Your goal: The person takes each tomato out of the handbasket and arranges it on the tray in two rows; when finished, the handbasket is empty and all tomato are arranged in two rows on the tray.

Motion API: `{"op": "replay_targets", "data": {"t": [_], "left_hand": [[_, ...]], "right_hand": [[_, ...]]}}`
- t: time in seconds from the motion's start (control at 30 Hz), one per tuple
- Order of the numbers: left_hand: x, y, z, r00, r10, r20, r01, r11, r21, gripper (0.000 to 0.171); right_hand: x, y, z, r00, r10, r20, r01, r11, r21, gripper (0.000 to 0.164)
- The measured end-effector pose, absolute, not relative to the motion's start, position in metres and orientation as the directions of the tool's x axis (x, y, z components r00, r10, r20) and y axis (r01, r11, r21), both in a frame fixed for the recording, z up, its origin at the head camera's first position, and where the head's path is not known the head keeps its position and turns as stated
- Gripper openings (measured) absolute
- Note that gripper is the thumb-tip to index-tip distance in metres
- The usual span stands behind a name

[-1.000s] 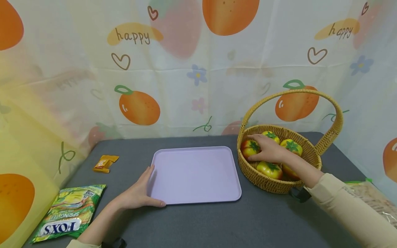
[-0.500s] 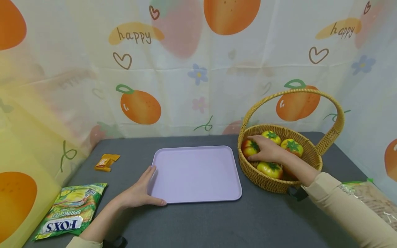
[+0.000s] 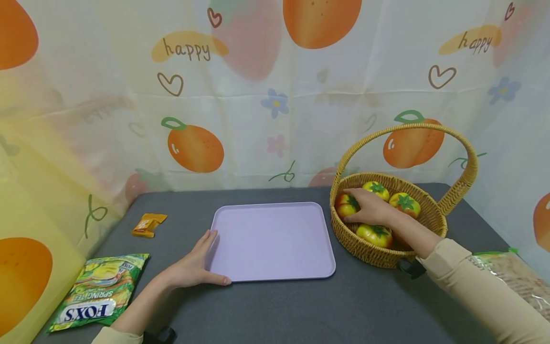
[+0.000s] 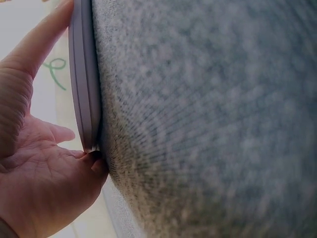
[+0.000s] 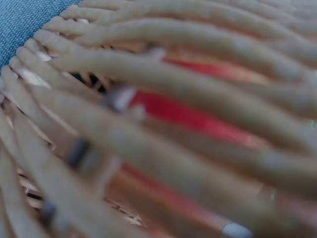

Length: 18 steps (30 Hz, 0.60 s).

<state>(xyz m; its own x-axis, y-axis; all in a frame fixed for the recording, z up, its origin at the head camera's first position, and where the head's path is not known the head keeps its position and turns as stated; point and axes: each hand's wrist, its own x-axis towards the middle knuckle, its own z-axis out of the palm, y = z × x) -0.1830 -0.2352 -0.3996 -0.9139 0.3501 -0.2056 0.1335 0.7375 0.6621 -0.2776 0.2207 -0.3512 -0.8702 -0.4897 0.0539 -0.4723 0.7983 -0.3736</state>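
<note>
- Inside the wicker basket (image 3: 358, 248) at right, the right hand (image 3: 375, 206) grips a red-yellow fruit (image 3: 345, 209) among others.
- At the lilac tray's (image 3: 272, 243) near left corner, the left hand (image 3: 192, 268), fingers spread, touches its rim.

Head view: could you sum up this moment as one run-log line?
left hand: touching lilac tray around its near-left corner | right hand: gripping leftmost fruit inside wicker basket | FOX'S packet: left of tray

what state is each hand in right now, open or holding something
Left hand: open, touching the lavender tray.
Right hand: holding a red-and-yellow fruit in the basket.
</note>
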Motion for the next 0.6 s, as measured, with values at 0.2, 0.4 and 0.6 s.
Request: {"op": "replay_targets", "data": {"t": [0.2,0.4,0.6], "left_hand": [[-0.182,-0.235,-0.399,-0.913,0.343,-0.223,0.114,0.737,0.666,0.126],[-0.181,-0.236,-0.4,-0.912,0.344,-0.224,0.116,0.74,0.663,0.126],[-0.183,-0.236,-0.4,-0.912,0.349,-0.217,0.125,0.738,0.663,0.126]], "right_hand": [[-0.277,0.222,-0.35,-0.87,-0.488,0.07,-0.477,0.796,-0.373,0.073],[-0.274,0.225,-0.346,-0.872,-0.48,0.095,-0.476,0.786,-0.394,0.073],[-0.266,0.23,-0.338,-0.879,-0.465,0.109,-0.465,0.782,-0.414,0.074]]}}
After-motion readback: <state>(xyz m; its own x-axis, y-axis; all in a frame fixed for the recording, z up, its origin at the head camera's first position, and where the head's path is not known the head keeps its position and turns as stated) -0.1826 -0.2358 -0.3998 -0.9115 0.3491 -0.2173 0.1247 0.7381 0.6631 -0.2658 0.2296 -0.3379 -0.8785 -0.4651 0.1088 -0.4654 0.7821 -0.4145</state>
